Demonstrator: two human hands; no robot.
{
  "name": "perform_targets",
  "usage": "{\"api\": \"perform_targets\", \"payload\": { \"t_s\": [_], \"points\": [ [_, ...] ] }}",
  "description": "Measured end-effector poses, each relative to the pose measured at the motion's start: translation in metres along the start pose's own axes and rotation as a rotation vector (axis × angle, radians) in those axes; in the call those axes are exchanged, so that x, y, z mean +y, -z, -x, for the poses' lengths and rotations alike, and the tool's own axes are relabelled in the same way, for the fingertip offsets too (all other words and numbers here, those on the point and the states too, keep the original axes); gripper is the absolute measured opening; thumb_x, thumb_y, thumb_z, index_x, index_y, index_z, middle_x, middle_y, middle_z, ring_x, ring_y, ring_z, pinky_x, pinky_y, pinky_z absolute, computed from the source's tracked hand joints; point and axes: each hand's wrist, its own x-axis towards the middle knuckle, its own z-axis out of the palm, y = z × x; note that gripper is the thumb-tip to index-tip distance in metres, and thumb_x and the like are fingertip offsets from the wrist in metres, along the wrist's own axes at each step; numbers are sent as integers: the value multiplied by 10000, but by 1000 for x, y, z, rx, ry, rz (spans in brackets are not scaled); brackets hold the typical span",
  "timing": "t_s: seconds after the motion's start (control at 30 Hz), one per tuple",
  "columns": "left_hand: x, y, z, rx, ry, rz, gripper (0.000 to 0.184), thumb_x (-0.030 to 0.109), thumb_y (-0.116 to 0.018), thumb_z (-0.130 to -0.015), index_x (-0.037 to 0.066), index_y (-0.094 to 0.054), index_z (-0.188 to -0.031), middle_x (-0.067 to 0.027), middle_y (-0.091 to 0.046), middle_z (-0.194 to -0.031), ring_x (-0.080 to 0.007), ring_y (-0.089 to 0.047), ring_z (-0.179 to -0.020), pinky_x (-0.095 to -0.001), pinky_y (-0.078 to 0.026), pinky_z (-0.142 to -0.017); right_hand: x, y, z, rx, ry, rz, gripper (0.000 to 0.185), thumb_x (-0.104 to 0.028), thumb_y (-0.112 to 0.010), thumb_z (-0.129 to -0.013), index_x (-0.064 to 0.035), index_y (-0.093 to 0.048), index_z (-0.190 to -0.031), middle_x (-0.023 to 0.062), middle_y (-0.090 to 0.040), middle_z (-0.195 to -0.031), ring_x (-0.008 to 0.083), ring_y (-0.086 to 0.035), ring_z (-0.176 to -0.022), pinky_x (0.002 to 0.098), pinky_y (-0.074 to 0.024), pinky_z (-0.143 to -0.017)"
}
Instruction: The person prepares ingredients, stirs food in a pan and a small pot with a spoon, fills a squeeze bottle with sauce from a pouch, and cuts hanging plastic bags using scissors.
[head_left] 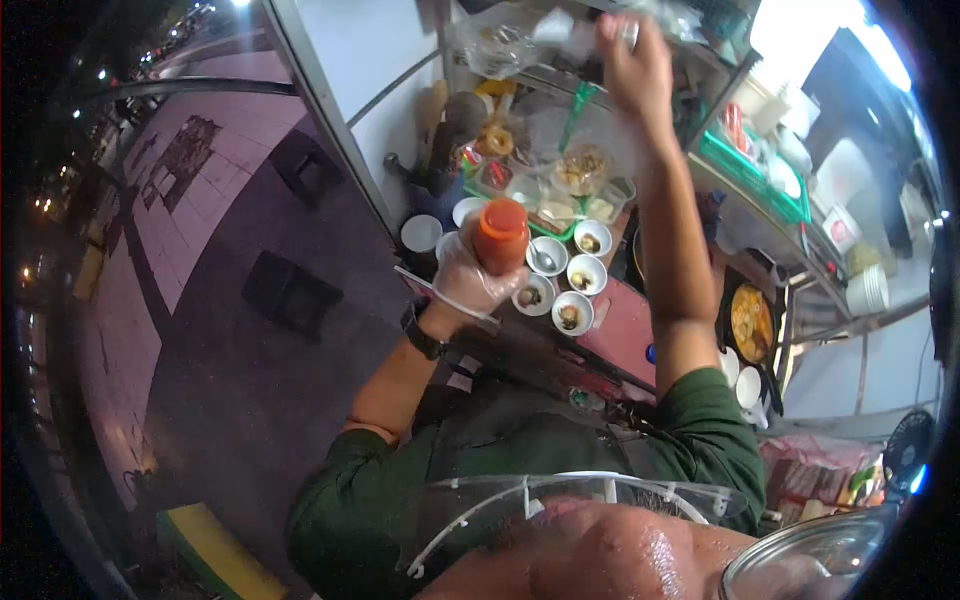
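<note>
A clear plastic glove covers my left hand (475, 282), whose fingers wrap round an orange-red bottle (502, 236) beside the small bowls. My right hand (636, 62) is raised near the upper shelf, its fingers curled; a small pale thing shows at them, too blurred to name. Several white bowls with bits of food, among them one bowl (572, 314), stand in front of my left hand. A spoon lies in another bowl (546, 256). Behind them is a green-rimmed tray (560, 232) with food containers.
On the right, a pan of orange food (751, 322) sits beside white bowls (747, 387). A green basket (755, 178) is on the right shelf, near stacked cups (868, 291). A pink board (618, 335) lies by the bowls. A metal post (330, 115) stands left of the counter.
</note>
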Motion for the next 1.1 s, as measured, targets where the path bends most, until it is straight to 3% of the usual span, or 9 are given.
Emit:
{"api": "perform_targets", "payload": {
  "t_s": [0.2,0.37,0.53,0.57,0.63,0.7,0.77,0.93,1.1],
  "points": [
    [1,-50,-30,-20,-93,-14,679,132,-868,-660,22,-551,-1250,-126,-674,-1148,-226,-666,-1020,-362,-528,-910,-74,68,144,-138,-972,-1149,200,-311,-476,-1069,-111,-488,-1070,30,-614,-977,101,-527,-815,296,-468,-696],
    [10,-133,-27,17,16,75,521,174,-781,-823,34,-534,-1260,-103,-704,-1089,-227,-684,-986,-372,-543,-858,-102,135,184,-232,-422,-32,140,-159,-449,-1053,-31,-455,-1111,167,-658,-921,319,-671,-862,396,-497,-716],
    [32,-210,-7,-27,218,561,247,264,-591,-977,58,-558,-1109,-73,-651,-1002,-165,-639,-857,-318,-541,-759,-119,174,231,11,-385,146,175,-124,-519,-1013,-24,-439,-1131,267,-625,-760,491,-644,-715,477,-473,-592],
    [25,-226,-5,-40,65,303,219,253,-571,-988,62,-563,-1094,-70,-651,-1000,-163,-640,-852,-315,-543,-751,-129,190,230,14,-494,153,166,-131,-522,-1015,-30,-448,-1123,260,-624,-774,453,-655,-714,466,-473,-596],
    [18,-256,2,-159,360,1107,275,258,-664,-928,55,-560,-1082,-70,-658,-1002,-154,-642,-822,-314,-543,-705,-144,229,231,-32,-772,105,145,-174,-510,-1039,-46,-477,-1098,153,-635,-833,280,-678,-777,396,-484,-639],
    [-47,-279,23,-238,50,50,457,215,-798,-815,43,-536,-1148,-79,-648,-989,-161,-624,-853,-326,-519,-724,-132,272,259,52,-817,-204,170,-239,-491,-1054,-77,-490,-1105,78,-612,-784,181,-566,-612,322,-415,-521],
    [-19,-297,28,-78,-106,17,740,224,-911,-668,30,-498,-1251,-86,-631,-1060,-179,-622,-904,-350,-513,-810,-136,329,281,157,-1088,-533,148,-266,-493,-1063,-120,-506,-1084,-10,-560,-804,71,-479,-614,247,-380,-531],
    [-18,-320,53,-169,41,107,859,242,-936,-631,27,-456,-1310,-100,-629,-1134,-225,-648,-972,-367,-512,-929,-129,449,379,272,-1411,-380,76,-188,-507,-1052,-120,-487,-1024,7,-597,-944,143,-645,-944,291,-531,-759],
    [-52,-323,81,-207,68,159,812,219,-915,-668,-11,-470,-1307,-146,-599,-1180,-263,-619,-1047,-392,-489,-957,-98,458,463,219,-1406,74,210,-280,-541,-1038,-72,-531,-1014,18,-585,-848,119,-520,-781,262,-435,-751]
  ]
}}
